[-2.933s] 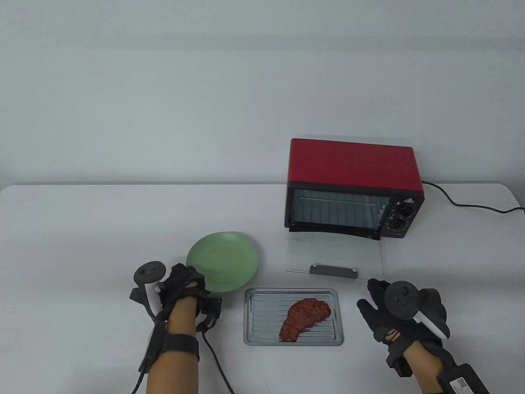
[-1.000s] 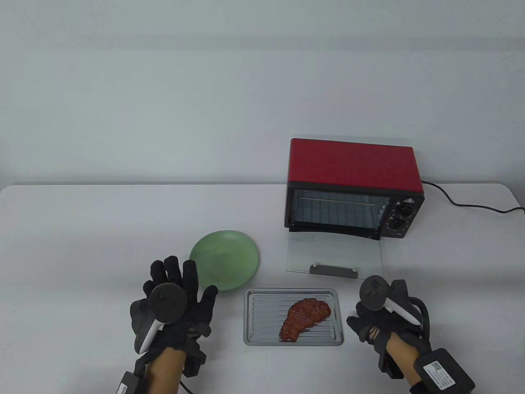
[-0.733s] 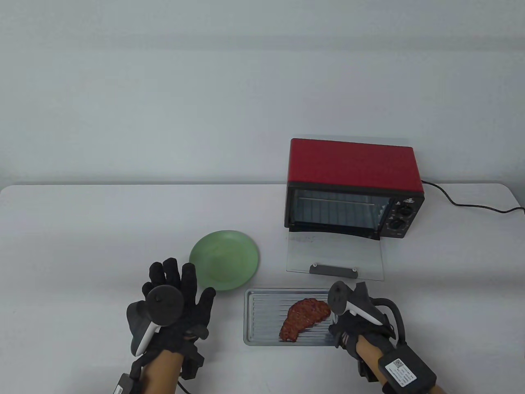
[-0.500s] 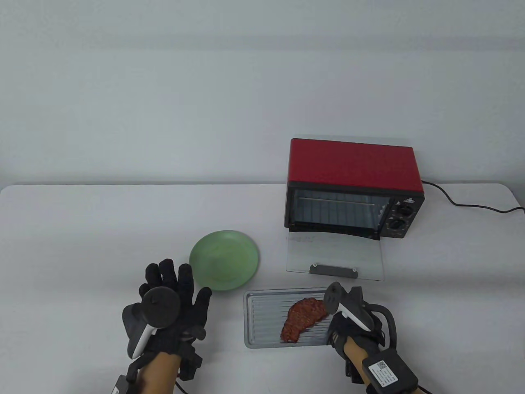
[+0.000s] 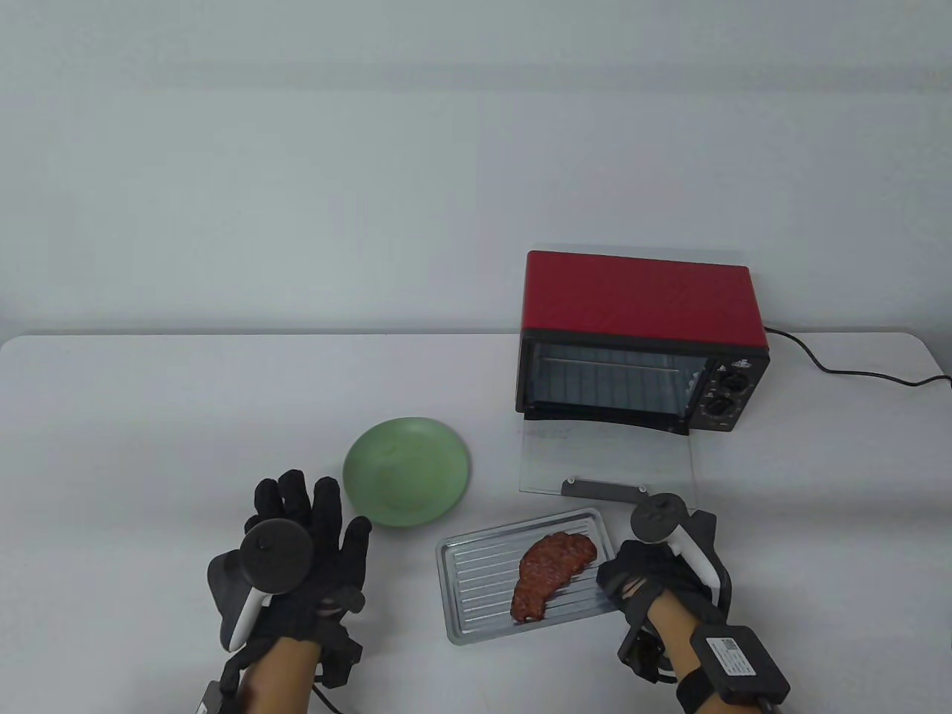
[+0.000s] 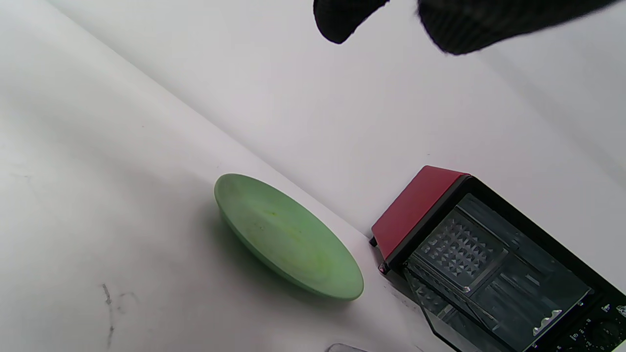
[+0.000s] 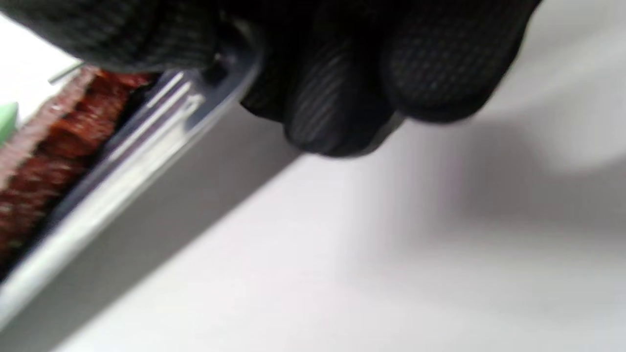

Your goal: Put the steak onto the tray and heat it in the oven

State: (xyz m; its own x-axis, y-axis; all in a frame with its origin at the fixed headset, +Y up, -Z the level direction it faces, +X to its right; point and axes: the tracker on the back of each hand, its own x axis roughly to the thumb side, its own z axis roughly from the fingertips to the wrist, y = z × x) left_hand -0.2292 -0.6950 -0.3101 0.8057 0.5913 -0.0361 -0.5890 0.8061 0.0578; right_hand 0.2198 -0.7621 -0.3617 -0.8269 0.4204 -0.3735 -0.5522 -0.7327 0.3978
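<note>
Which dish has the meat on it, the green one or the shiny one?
The shiny metal tray holds the steak; the right hand grips its edge. The round green plate has nothing on it.

Black knit gloves are worn on the left hand point(image 5: 312, 550) and right hand point(image 5: 639, 580); a round black tracker with a white stem is strapped on each. Black labelled boxes and cables are seen at bare forearms.

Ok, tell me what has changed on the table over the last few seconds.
The right hand moved left to the tray and now grips its right edge; the tray has rotated and looks lifted. The steak rode along on it. The left hand turned palm-down and drifted back, open. Plate and oven, door down, stayed put.
</note>
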